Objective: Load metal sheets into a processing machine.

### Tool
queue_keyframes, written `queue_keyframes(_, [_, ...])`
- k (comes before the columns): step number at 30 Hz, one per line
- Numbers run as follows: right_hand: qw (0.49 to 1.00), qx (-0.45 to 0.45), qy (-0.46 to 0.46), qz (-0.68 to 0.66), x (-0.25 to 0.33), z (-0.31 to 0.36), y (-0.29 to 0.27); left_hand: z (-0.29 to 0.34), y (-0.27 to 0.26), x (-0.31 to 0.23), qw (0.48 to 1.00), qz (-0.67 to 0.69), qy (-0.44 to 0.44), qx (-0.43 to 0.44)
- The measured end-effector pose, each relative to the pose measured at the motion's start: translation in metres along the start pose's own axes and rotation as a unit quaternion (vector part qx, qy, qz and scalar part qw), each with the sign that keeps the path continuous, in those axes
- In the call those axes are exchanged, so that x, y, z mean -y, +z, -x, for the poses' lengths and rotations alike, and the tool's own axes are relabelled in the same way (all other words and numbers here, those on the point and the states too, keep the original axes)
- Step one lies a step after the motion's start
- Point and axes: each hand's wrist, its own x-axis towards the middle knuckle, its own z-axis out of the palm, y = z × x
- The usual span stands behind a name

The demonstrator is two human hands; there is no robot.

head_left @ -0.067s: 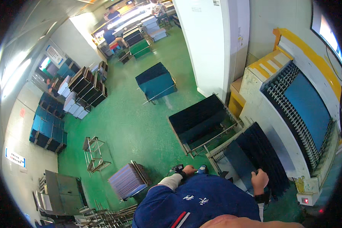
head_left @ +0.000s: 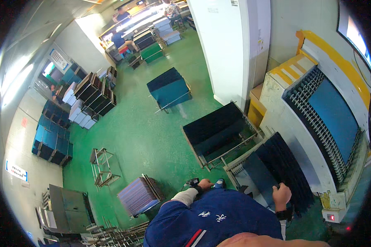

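Note:
My right hand is closed, with its fingers curled, against the dark blue panels that stand in a rack at the lower right. What lies inside its grip is hidden. One flat blue panel leans toward the fingers, and a thick row of black-edged panels fans out just beyond. In front of my body, my left hand is bent in with curled fingers, near the top of my blue shirt front. The inside of that hand does not show.
To the right stands a conveyor machine with rollers and a blue panel on it. Ahead are a loaded rack and another panel rack. A striped stack and a metal frame stand left. People sit far back.

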Motion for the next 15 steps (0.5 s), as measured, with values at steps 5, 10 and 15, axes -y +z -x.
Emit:
queue_keyframes(5, [1.000,-0.007,0.002,0.003,-0.0019,-0.0003,0.0035,-0.0025,0.0006,-0.0002,1.000,-0.006,-0.011,0.015])
queue_keyframes(10, [1.000,-0.024,-0.009,-0.005,-0.0070,-0.0010,0.0099,-0.0034,0.0008,-0.0007,0.999,-0.037,-0.014,0.030])
queue_keyframes(15, [1.000,-0.019,-0.005,-0.005,-0.0044,-0.0004,0.0062,-0.0053,0.0016,0.0011,0.999,-0.025,-0.020,0.029])
